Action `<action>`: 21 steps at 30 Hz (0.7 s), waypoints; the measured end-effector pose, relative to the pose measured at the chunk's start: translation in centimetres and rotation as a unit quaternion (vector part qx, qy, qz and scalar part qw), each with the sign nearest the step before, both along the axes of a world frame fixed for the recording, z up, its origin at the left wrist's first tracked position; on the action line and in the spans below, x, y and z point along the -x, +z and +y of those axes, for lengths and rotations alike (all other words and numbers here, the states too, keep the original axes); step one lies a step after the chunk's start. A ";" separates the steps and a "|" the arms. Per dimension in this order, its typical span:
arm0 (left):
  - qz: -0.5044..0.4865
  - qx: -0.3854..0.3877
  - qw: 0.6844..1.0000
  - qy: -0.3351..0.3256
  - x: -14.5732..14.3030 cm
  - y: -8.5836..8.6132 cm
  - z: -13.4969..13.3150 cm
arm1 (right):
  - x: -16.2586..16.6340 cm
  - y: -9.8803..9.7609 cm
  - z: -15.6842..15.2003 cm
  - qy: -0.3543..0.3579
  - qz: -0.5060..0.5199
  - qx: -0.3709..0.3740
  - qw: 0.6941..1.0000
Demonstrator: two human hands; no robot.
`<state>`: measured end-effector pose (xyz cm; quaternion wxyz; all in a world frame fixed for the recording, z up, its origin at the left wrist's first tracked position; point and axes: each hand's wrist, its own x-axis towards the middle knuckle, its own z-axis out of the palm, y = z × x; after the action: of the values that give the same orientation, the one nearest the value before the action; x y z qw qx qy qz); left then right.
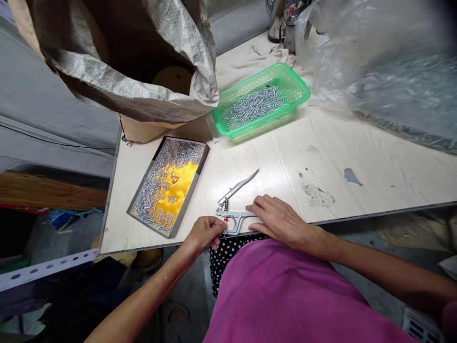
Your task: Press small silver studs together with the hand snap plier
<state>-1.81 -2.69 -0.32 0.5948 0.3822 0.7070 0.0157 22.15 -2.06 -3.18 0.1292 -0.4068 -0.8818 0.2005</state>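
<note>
A pair of grey snap-fastener pliers (238, 216) lies at the table's front edge, its upper lever (238, 186) raised on a coil spring, with a red tip (225, 219) below. My left hand (206, 232) is at the jaw end, thumb and fingers pinched together; whatever is between them is too small to make out. My right hand (282, 219) grips the end of the lower handle, fingers on top and thumb below. Left of the pliers, a shallow tray (189, 202) with a yellow bottom holds many small metal springs (152, 200).
A green plastic basket (260, 126) of similar small metal pieces stands farther back. To its left is a large open woven sack (143, 102), and a clear plastic bag (392, 90) bulges at the right. A kettle (276, 24) stands at the back of the table (374, 190).
</note>
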 end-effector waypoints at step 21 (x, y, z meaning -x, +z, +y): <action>-0.010 -0.026 0.999 0.039 -0.3 -0.1 -0.9 | -0.5 1.8 3.4 0.057 -0.104 -0.086 0.989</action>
<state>-1.55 -3.57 -0.45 0.5906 0.3697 0.7147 0.0607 22.69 1.35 -1.40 0.0599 -0.3617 -0.9262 0.0880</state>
